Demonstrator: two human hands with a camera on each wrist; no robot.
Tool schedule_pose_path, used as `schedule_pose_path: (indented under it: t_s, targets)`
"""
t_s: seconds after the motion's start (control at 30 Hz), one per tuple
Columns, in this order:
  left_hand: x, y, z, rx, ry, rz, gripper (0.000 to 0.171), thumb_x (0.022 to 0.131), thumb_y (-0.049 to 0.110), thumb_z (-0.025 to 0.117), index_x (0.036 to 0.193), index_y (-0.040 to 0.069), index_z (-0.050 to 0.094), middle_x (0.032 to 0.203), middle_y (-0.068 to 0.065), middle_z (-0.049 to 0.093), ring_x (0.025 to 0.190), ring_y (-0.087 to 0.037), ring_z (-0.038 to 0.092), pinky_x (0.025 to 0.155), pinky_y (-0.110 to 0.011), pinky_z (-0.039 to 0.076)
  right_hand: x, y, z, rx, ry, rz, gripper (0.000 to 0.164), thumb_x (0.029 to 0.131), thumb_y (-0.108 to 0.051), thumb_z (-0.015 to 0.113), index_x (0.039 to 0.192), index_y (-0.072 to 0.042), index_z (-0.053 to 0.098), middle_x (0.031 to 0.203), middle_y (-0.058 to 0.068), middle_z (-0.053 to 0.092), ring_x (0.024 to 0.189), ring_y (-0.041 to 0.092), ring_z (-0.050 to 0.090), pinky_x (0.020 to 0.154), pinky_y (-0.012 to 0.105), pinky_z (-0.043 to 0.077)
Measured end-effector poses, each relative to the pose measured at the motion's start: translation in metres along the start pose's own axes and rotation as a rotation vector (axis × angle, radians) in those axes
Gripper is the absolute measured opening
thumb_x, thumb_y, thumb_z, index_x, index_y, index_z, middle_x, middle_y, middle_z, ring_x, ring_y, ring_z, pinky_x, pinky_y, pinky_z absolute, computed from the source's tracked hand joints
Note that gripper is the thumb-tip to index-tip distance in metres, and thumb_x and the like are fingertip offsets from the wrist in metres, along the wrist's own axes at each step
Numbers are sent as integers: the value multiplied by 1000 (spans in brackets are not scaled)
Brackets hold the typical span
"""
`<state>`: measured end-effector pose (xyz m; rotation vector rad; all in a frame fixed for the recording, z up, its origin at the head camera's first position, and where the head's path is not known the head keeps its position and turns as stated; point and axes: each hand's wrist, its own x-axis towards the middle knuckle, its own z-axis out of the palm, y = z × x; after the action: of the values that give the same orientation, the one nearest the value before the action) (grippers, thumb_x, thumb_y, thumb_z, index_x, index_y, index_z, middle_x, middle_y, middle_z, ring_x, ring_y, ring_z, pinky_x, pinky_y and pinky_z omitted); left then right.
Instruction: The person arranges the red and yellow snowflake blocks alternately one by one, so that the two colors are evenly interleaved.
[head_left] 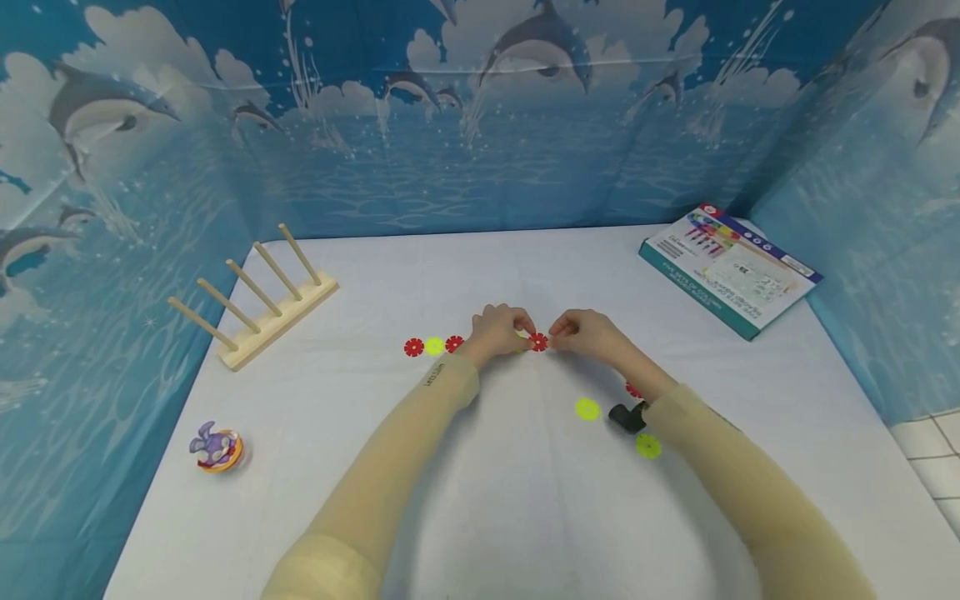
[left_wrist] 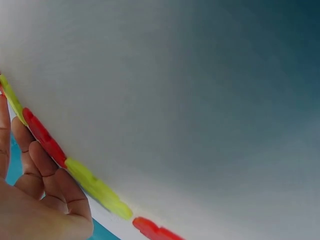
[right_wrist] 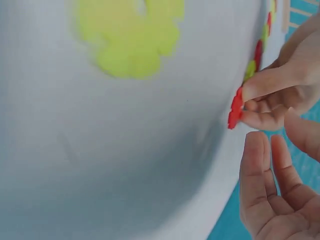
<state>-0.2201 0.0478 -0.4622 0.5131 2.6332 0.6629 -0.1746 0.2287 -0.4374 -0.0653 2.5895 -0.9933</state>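
Observation:
My left hand (head_left: 497, 332) is over a row of red and yellow-green notched discs. Its thumb and finger pinch a red disc (head_left: 538, 342) at the row's right end, which the right wrist view shows from the side. My right hand (head_left: 592, 335) is just right of that disc, fingers relaxed and apart with nothing between them. To the left, a red disc (head_left: 414, 347), a yellow-green disc (head_left: 435, 346) and another red disc (head_left: 453, 342) show in line. The left hand hides the row's middle in the head view; the left wrist view shows more discs (left_wrist: 97, 187) along its fingers.
Loose yellow-green discs (head_left: 588, 408) lie near the right forearm, with a red one partly under it. A wooden rack of upright pegs (head_left: 279, 321) stands at left. A purple toy figure (head_left: 214, 447) sits front left, a flat box (head_left: 731, 268) back right.

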Motion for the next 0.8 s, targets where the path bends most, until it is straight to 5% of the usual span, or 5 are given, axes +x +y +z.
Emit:
schedule_pose_path:
  t_s: [0.4,0.8]
  targets:
    - [1,0,3,13,7,-14,18,87,30,74,105,26,71,110,3,62,112,-19,48,96,-41,35,-58,24,8,-41,-68,-54,27,84,-21,77,104,-5,67,91,4,66,85,17,58,78,31,48]
    - [-1,1,0,-10,3,-12,18,87,28,74,105,25,71,109,3,61,110,-19,48,96,-40,35,-75,33,21,-72,-64,-22,35,78,-18,84,104,-4,66,93,5,62,87,19,55,79,32,48]
